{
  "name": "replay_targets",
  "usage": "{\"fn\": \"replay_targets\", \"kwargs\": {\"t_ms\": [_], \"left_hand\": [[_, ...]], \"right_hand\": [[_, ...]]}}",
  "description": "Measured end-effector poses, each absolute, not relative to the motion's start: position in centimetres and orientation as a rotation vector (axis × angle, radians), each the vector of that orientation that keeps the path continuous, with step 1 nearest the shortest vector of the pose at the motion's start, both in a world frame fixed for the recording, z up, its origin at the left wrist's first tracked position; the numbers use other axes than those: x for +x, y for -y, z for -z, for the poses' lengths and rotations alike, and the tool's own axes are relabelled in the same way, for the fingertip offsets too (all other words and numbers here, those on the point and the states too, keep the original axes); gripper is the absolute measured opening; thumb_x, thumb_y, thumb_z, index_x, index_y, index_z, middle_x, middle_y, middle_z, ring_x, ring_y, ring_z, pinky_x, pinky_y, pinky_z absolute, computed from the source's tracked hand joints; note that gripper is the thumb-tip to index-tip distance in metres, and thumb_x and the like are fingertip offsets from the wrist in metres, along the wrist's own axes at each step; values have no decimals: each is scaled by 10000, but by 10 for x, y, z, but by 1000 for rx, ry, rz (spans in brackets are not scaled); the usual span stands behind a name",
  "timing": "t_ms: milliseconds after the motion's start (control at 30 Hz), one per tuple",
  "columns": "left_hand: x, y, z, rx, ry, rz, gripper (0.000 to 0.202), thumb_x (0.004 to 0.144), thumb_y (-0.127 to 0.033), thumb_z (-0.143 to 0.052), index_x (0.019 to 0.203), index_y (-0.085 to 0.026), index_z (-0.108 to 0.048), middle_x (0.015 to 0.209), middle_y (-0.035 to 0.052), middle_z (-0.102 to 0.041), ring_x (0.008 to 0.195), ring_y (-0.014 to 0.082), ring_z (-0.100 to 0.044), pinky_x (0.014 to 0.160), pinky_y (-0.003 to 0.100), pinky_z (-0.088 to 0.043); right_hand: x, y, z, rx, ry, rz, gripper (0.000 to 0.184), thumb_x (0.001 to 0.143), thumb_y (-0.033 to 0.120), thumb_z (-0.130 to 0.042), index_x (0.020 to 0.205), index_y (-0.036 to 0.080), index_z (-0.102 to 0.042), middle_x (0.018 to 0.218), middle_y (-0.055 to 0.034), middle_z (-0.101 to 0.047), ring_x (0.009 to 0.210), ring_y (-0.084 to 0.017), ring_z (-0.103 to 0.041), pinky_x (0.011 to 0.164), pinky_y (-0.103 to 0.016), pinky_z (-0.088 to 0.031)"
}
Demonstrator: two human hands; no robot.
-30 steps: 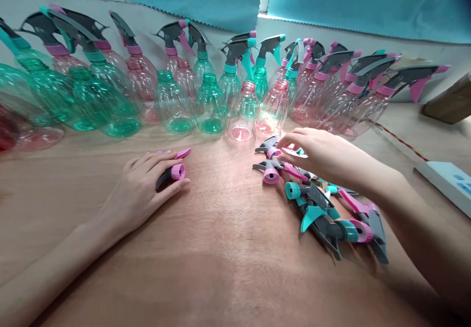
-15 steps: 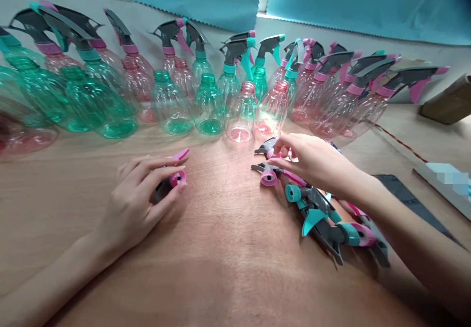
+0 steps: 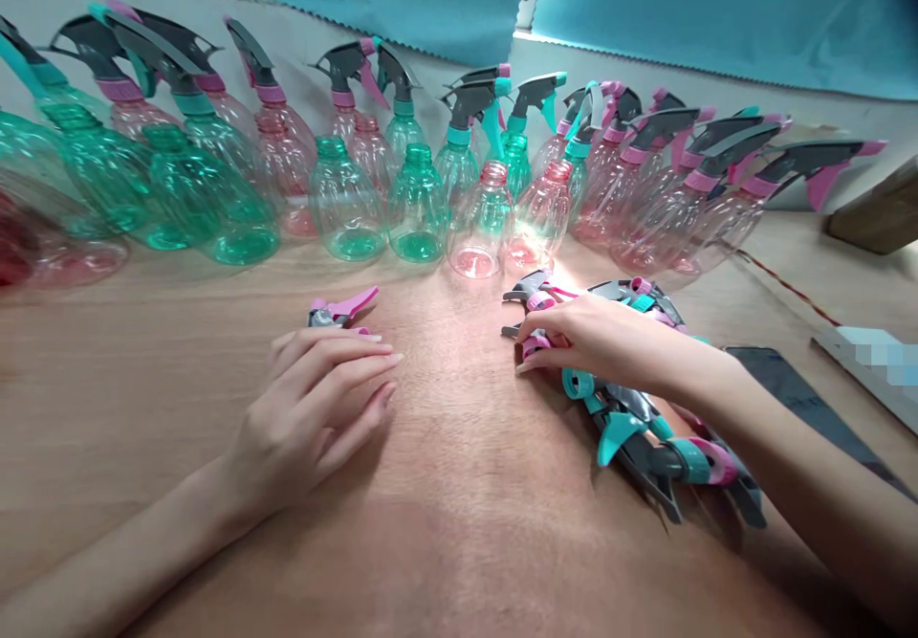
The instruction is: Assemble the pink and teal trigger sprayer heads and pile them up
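- As the head view shows, the left hand (image 3: 316,418) is loosely bent, thumb apart from fingers, just short of a pink-and-grey spray head (image 3: 351,305); whether they touch is unclear.
- The right hand (image 3: 602,337) has thumb and fingers around a pink-collared spray head (image 3: 535,344).
- More spray heads (image 3: 621,435) lie beside it on the worktop (image 3: 445,495).
- Bottles (image 3: 418,203) stand beyond both hands.

Sprayer (image 3: 351,306) partly hidden behind left hand (image 3: 308,408); contact unclear. Second sprayer (image 3: 535,343) mostly covered by right hand (image 3: 578,337); grip unreadable. Dark slab (image 3: 775,368) partly behind right forearm (image 3: 775,437). White box (image 3: 846,351) cut by right edge, print blurred. Red bottle (image 3: 12,246), far left: cut off, blurred.
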State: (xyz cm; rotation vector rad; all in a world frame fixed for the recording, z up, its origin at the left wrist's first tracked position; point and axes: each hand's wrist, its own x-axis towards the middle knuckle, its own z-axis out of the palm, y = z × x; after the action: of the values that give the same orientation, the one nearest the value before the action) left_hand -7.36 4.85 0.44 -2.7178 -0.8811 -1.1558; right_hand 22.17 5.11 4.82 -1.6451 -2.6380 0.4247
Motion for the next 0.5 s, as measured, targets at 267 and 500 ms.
{"fn": "replay_targets", "kwargs": {"t_ms": [267, 500], "left_hand": [[-66, -44, -3, -2780, 720, 1151, 285, 789, -69, -624, 1033, -206, -569, 933, 32, -678, 916, 206, -615, 850, 385, -455], [-35, -34, -1, -2848, 727, 1229, 552, 775, -289, -724, 1231, -122, -461, 1117, 127, -607, 1012, 245, -569, 907, 409, -457]], "right_hand": [[221, -39, -70, -1749, 2467, -505, 192, 894, 387, -510, 900, 266, -658, 654, 31, -669, 538, -124, -576, 534, -257, -404], [198, -19, -78, -1413, 2112, -1102, 238, 893, 408, -527, 1035, 238, -615, 826, -1, -682, 700, -131, -616, 589, -236, -446]]}}
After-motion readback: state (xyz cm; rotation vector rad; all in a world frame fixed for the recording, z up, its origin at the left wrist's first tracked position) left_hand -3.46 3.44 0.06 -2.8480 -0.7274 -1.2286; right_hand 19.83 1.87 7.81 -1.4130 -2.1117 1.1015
